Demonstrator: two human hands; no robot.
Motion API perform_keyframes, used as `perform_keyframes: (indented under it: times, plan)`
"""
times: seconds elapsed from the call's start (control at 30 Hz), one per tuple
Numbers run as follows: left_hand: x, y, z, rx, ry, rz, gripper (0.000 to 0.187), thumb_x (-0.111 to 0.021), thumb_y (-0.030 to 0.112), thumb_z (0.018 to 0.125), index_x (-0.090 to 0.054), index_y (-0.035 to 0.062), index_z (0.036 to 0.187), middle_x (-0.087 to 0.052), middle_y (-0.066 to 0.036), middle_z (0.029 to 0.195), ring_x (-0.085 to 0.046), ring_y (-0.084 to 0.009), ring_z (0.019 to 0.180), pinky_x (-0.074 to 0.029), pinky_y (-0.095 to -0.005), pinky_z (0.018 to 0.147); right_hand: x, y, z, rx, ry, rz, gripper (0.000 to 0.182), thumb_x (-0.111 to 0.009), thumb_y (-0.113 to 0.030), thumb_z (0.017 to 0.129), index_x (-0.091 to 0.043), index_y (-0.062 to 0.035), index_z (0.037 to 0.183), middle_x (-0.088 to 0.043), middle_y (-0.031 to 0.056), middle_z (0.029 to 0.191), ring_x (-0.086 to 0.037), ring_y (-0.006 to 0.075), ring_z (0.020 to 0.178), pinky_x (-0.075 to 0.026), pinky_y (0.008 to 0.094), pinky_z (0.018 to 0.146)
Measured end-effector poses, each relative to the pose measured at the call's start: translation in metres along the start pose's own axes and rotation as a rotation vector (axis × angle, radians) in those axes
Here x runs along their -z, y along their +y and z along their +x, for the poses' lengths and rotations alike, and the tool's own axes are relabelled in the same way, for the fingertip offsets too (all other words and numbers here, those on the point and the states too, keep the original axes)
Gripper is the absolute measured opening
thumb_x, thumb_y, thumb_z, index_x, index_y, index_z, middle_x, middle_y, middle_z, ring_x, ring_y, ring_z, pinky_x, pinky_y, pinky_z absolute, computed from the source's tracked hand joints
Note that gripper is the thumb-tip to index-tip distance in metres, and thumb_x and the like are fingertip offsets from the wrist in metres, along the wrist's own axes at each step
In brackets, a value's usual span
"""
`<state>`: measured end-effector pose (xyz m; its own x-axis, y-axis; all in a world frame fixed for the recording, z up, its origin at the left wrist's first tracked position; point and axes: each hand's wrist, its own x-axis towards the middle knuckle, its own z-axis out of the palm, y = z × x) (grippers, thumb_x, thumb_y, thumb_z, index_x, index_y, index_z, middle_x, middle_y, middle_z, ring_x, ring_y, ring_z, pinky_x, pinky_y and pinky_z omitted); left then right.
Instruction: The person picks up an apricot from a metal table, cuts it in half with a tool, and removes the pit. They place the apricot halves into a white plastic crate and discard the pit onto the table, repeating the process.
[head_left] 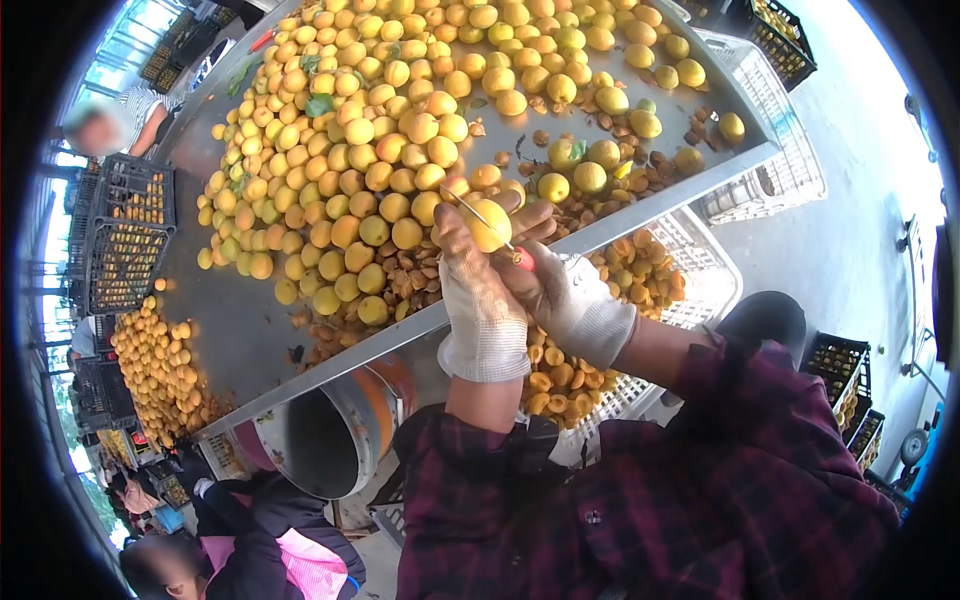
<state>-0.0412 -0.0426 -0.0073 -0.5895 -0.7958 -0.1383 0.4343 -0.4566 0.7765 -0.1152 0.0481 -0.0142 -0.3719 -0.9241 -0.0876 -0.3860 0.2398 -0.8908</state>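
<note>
A yellow apricot (487, 228) sits in the fingers of my gloved left hand (474, 290), above the near edge of a metal table (420, 322). My right hand (578, 298), also in a dirty white glove, is closed around the red handle of a small knife (522, 258). The thin blade lies across the apricot's upper face, pointing up and to the left. Both hands meet close together at the fruit. Behind them spreads a large heap of whole apricots (350, 190), with brown pits (575, 215) strewn along the near edge.
Below the table edge, a white plastic basket (705, 265) holds halved apricots (565, 385). An overturned bucket (325, 430) lies under the table. Black crates (130, 225) of fruit stand at the left, near two other people. Another white basket (770, 140) stands at the right.
</note>
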Motion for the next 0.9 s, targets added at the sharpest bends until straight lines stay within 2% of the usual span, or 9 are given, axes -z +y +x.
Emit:
perform_keyframes:
  times: [0.13, 0.2, 0.33, 0.47, 0.6, 0.7, 0.73, 0.83, 0.9]
  plan:
    - [-0.001, 0.010, 0.000, 0.001, 0.094, -0.034, 0.052, -0.056, 0.046, 0.097, -0.056, -0.0009, 0.120, -0.067, -0.014, 0.100, -0.069, -0.0254, 0.084, -0.059, -0.0378, 0.073, 0.003, -0.019, 0.003, 0.011, 0.054, 0.130, 0.038, -0.053, -0.036, 0.101, -0.061, 0.0008, 0.111, -0.068, 0.0247, 0.083, -0.067, 0.0417, 0.081, -0.051, 0.0455, 0.068]
    - [0.021, 0.003, -0.003, -0.070, 0.129, 0.572, 0.031, -0.061, 0.029, 0.098, -0.063, 0.0008, 0.112, -0.061, -0.002, 0.080, -0.054, -0.0095, 0.068, -0.047, -0.0297, 0.057, 0.015, -0.034, -0.003, -0.128, -0.044, 0.287, 0.034, -0.054, -0.028, 0.101, -0.064, 0.0049, 0.104, -0.068, 0.0199, 0.079, -0.066, 0.0244, 0.073, -0.051, 0.0397, 0.067]
    - [0.024, -0.002, 0.010, -0.146, 0.004, 0.022, 0.032, -0.060, 0.002, 0.093, -0.053, 0.0015, 0.124, -0.061, -0.003, 0.102, -0.057, -0.0081, 0.081, -0.049, -0.0223, 0.063, 0.005, -0.007, 0.004, -0.189, -0.053, 0.417, 0.038, -0.052, -0.033, 0.104, -0.063, 0.0007, 0.091, -0.052, 0.0000, 0.063, -0.046, 0.0097, 0.059, -0.039, 0.0283, 0.053]
    - [0.017, 0.003, 0.004, -0.149, -0.009, -0.138, 0.034, -0.072, 0.026, 0.093, -0.062, 0.0002, 0.114, -0.064, -0.002, 0.096, -0.059, -0.0067, 0.081, -0.050, -0.0231, 0.068, 0.020, -0.011, 0.002, -0.128, -0.064, 0.179, 0.041, -0.053, -0.035, 0.104, -0.061, 0.0029, 0.089, -0.055, 0.0055, 0.066, -0.048, 0.0123, 0.065, -0.042, 0.0304, 0.061]
    - [0.008, 0.016, -0.004, -0.173, 0.106, 0.159, 0.030, -0.073, 0.027, 0.092, -0.066, 0.0006, 0.105, -0.064, 0.000, 0.087, -0.058, -0.0061, 0.076, -0.048, -0.0223, 0.066, 0.035, -0.038, -0.007, -0.043, -0.011, 0.098, 0.044, -0.054, -0.038, 0.103, -0.061, 0.0019, 0.087, -0.055, 0.0040, 0.065, -0.050, 0.0118, 0.063, -0.042, 0.0296, 0.059]
    - [0.002, 0.017, -0.006, -0.004, 0.128, 0.180, 0.025, -0.072, 0.008, 0.091, -0.063, -0.0045, 0.111, -0.065, -0.004, 0.096, -0.062, -0.0104, 0.085, -0.052, -0.0246, 0.075, 0.051, -0.068, -0.008, -0.325, -0.257, 0.102, 0.049, -0.054, -0.045, 0.101, -0.063, 0.0025, 0.092, -0.059, 0.0105, 0.074, -0.058, 0.0198, 0.073, -0.048, 0.0367, 0.070]
    - [0.002, 0.011, -0.005, -0.003, 0.125, 0.181, 0.025, -0.072, 0.008, 0.091, -0.063, -0.0045, 0.111, -0.065, -0.004, 0.096, -0.062, -0.0104, 0.085, -0.052, -0.0246, 0.075, 0.021, 0.003, -0.010, -0.100, 0.022, -0.126, 0.047, -0.053, -0.043, 0.102, -0.061, 0.0035, 0.098, -0.063, 0.0156, 0.081, -0.058, 0.0242, 0.076, -0.048, 0.0405, 0.073]
    - [-0.015, -0.009, -0.009, -0.149, 0.266, -0.124, 0.042, -0.071, 0.042, 0.093, -0.065, 0.0002, 0.097, -0.062, 0.000, 0.083, -0.057, -0.0094, 0.070, -0.048, -0.0256, 0.064, -0.013, 0.007, -0.017, 0.107, 0.197, -0.035, 0.043, -0.049, -0.035, 0.105, -0.058, 0.0061, 0.106, -0.064, 0.0251, 0.088, -0.061, 0.0366, 0.079, -0.048, 0.0424, 0.073]
    - [-0.005, -0.005, -0.009, -0.095, 0.212, -0.060, 0.044, -0.069, 0.043, 0.094, -0.065, -0.0001, 0.099, -0.063, -0.001, 0.085, -0.058, -0.0099, 0.072, -0.048, -0.0259, 0.065, -0.009, -0.002, -0.012, 0.168, 0.182, -0.017, 0.041, -0.048, -0.034, 0.105, -0.058, 0.0057, 0.104, -0.063, 0.0239, 0.084, -0.060, 0.0375, 0.074, -0.047, 0.0421, 0.069]
